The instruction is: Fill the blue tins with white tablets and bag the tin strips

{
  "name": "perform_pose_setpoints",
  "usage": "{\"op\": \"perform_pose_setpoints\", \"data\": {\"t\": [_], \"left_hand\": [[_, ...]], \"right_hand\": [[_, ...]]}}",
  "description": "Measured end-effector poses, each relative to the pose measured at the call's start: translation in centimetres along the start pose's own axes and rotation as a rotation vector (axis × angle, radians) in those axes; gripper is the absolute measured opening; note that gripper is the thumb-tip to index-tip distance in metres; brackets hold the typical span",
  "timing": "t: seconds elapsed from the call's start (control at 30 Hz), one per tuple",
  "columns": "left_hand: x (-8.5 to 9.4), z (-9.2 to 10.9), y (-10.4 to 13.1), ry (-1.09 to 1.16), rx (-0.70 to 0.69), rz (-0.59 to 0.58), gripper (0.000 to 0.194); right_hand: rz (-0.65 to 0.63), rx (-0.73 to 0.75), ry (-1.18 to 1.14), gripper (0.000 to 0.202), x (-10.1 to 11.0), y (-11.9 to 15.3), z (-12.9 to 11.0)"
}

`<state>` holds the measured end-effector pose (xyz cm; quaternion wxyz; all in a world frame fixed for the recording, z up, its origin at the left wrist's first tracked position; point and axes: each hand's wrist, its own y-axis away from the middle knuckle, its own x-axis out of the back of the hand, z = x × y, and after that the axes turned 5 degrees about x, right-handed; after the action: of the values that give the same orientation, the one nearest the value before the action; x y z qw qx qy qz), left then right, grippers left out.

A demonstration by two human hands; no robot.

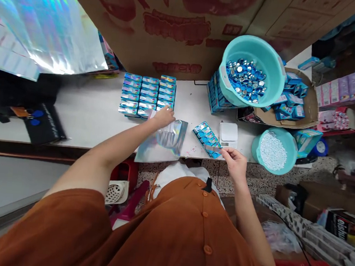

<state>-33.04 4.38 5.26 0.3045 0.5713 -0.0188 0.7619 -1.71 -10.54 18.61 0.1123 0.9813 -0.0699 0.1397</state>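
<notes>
My right hand [237, 166] pinches one end of a thin, flat greyish strip [212, 148]. The strip lies across the near end of a slanted row of small blue boxes [207, 136] with round blue tops. My left hand [164, 117] is at the front right corner of a block of shiny blue boxes [149, 92], fingers curled downward; what is under the fingertips is hidden. Below that hand a silvery iridescent bag [163, 146] lies partly over the table's front edge, with pale shapes showing inside its upper part.
A turquoise basin [277, 75] of blue and silver round pieces stands on stacked boxes. Beside it are a cardboard tray [311, 100] of blue boxes, a white scale [228, 133] and a basin [257, 151] of white bits. A large carton [179, 45] walls off the back.
</notes>
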Motion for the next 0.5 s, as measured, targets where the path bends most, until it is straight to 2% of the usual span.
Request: {"op": "perform_pose_setpoints", "data": {"t": [0.17,0.27,0.37,0.5], "left_hand": [[0.0,-2.4,-0.2,0.201,0.066,0.175,0.022],[-0.2,-2.7,0.7,0.227,0.149,0.33,0.022],[-1.0,-1.4,2.2,0.223,0.233,0.462,0.03],[-3.2,2.9,4.5,0.315,0.34,0.541,0.031]], "right_hand": [[-0.023,-0.036,0.023,0.021,-0.8,-0.4,1.4],[-0.009,-0.059,0.04,0.024,-1.2,-0.9,2.6],[0.01,-0.078,0.047,0.028,-1.5,-1.7,3.7],[-0.035,-0.078,0.107,0.03,-1.8,-3.3,4.4]]}}
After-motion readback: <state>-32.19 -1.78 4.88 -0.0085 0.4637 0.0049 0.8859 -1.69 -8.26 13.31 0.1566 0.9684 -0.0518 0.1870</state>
